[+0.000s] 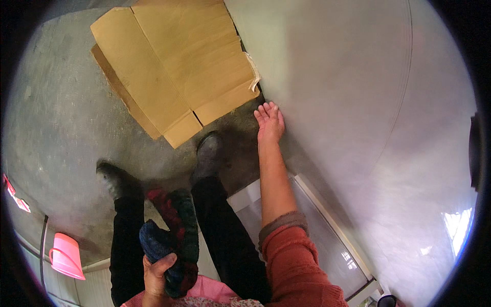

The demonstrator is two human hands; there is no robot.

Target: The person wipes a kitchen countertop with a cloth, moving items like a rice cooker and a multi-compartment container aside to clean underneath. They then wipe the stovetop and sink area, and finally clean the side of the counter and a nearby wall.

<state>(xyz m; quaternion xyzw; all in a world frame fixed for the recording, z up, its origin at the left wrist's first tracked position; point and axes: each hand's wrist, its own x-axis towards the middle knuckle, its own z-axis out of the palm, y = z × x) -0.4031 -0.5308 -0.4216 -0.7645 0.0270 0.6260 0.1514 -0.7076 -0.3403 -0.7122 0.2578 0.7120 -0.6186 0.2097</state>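
In my left hand (156, 270), low in the view, I grip a dark blue knitted piece (155, 240) with a rounded end, perhaps a sock or slipper. Against it, between my legs, hang a dark red knitted piece (168, 209) and a dark green one (188, 222); whether they are joined to it I cannot tell. My right hand (270, 121) reaches forward beside the wall, palm up, fingers extended and slightly curled. Nothing shows in it. Just beyond its fingertips lies the torn corner of a flattened cardboard box (184, 65).
The cardboard covers part of the grey floor (65, 115) ahead of my dark shoes (209, 153). A pale wall (345, 96) rises on the right. Beside my right leg is a pale-framed panel (322, 226). At left are a pink bucket (66, 257) and a dark pole (43, 249).
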